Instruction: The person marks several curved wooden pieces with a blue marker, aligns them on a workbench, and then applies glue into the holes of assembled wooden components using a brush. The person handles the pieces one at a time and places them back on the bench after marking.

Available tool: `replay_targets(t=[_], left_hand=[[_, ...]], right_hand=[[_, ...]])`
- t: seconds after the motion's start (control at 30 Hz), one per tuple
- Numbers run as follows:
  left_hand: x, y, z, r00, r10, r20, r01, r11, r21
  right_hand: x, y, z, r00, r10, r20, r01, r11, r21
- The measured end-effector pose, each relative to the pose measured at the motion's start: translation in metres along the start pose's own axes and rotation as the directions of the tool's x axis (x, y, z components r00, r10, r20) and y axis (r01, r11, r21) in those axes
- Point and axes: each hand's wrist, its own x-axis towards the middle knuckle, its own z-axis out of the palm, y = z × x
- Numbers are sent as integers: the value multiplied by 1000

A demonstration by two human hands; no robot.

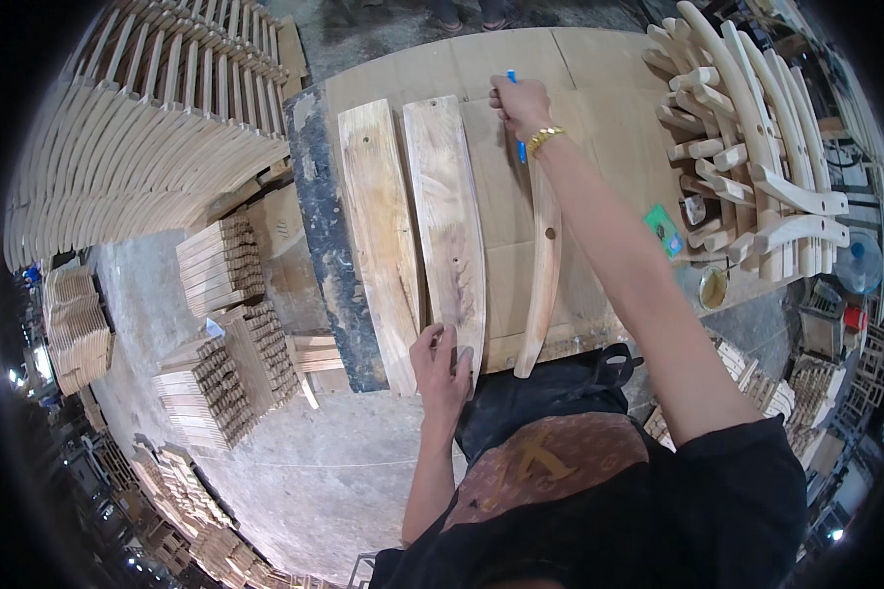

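Note:
Two pale wooden planks lie side by side on the cardboard-covered table, a left plank (378, 226) and a right plank (449, 216) with a dark stain. My left hand (442, 373) rests at the near end of the right plank, its fingers loosely bent and apart, the thumb toward the right edge. A narrow curved wooden piece (543, 265) with a dark hole lies farther right, its near end at the table edge. Over its far end, my right hand (523, 106) is closed around a slim blue stick-shaped tool (522, 152), whose exact kind I cannot make out.
Curved wooden frame parts (746, 147) are piled on the table's right, near a green packet (664, 230) and a small container (713, 287). Stacked wooden parts (216, 265) stand on the floor at left, below a large rack of curved pieces (118, 147).

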Motion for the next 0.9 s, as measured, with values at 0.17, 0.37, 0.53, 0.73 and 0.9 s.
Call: replay_targets(t=[0.17, 0.37, 0.53, 0.73, 0.9], left_hand=[[7, -5, -4, 999, 46, 2, -46, 998, 38], [30, -26, -32, 972, 172, -157, -129, 958, 256], [41, -44, -49, 984, 118, -135, -72, 948, 309], [29, -49, -37, 971, 230, 57, -237, 938, 252], [6, -33, -20, 945, 241, 223, -278, 948, 154]], right_hand=[[-53, 13, -56, 963, 51, 266, -90, 987, 136], [-134, 73, -132, 971, 113, 209, -173, 938, 301], [-186, 122, -154, 988, 140, -61, -109, 927, 359], [-227, 146, -156, 988, 82, -128, -39, 950, 310], [-243, 145, -157, 976, 14, -217, 45, 963, 265]])
